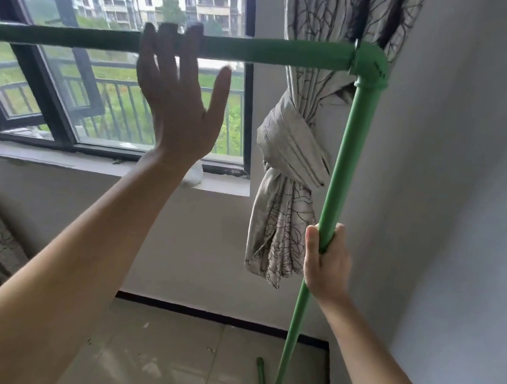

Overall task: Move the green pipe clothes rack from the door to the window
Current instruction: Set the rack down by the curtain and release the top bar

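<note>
1. The green pipe clothes rack (337,169) already stands in front of the window (110,80). Its top bar runs across the glass, and its right upright drops past the knotted curtain (290,164) to a foot on the floor (179,357).
2. The right hand (326,260) is wrapped around the upright about halfway down, with its fingers (340,233) curled closed on the pipe and the thumb on the near side.
3. The left hand (178,95) is spread wide with the palm flat. Its fingertips (166,32) hook over the top bar and the thumb stands clear, so it rests on the pipe without clamping it.
4. By my reading, the step in hand is the final setting-down and squaring of the rack at the window.
5. To do it well, close the left hand fully before any further shift, because a frame steered by only 1 firm grip can twist.
6. Keep the upright plumb and lower both feet together.
7. Leave a gap at the right corner so the elbow joint (370,66) does not snag the curtain or scrape the wall (468,184).
8. Check that the open sash can swing clear of the bar.
9. The elbow joint carries small dark markings that are too blurred to read. No brand or label is legible anywhere.
</note>
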Demonstrator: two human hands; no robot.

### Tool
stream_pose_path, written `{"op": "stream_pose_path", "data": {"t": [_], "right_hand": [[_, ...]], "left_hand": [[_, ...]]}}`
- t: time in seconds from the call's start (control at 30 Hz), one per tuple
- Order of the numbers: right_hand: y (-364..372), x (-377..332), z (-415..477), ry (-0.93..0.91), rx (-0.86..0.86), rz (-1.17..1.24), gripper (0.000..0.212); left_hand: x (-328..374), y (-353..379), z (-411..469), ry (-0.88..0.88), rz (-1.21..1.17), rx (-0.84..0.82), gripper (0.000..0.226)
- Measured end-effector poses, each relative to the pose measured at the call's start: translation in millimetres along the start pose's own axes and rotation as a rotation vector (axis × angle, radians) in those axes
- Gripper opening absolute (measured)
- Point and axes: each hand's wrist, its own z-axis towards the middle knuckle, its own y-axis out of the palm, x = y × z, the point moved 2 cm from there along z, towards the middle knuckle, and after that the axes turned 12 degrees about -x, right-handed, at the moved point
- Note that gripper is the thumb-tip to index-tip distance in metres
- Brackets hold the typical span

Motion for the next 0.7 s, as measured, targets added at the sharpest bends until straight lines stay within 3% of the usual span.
{"op": "stream_pose_path", "data": {"t": [0.1,0.27,0.47,0.7], "right_hand": [[7,30,-21,-0.061,-0.044,-0.274,0.057],[22,45,-21,0.011,-0.065,-0.336,0.062],[28,31,30,0.173,-0.053,-0.375,0.043],[27,44,64,0.274,-0.152,-0.41,0.043]], "left_hand": [[0,10,2,-0.002,-0.044,0.071,0.054],[-5,16,7,0.007,-0.071,0.067,0.052],[-24,36,25,0.092,0.01,-0.238,0.061],[-24,56,36,0.18,-0.007,-0.337,0.064]]}}
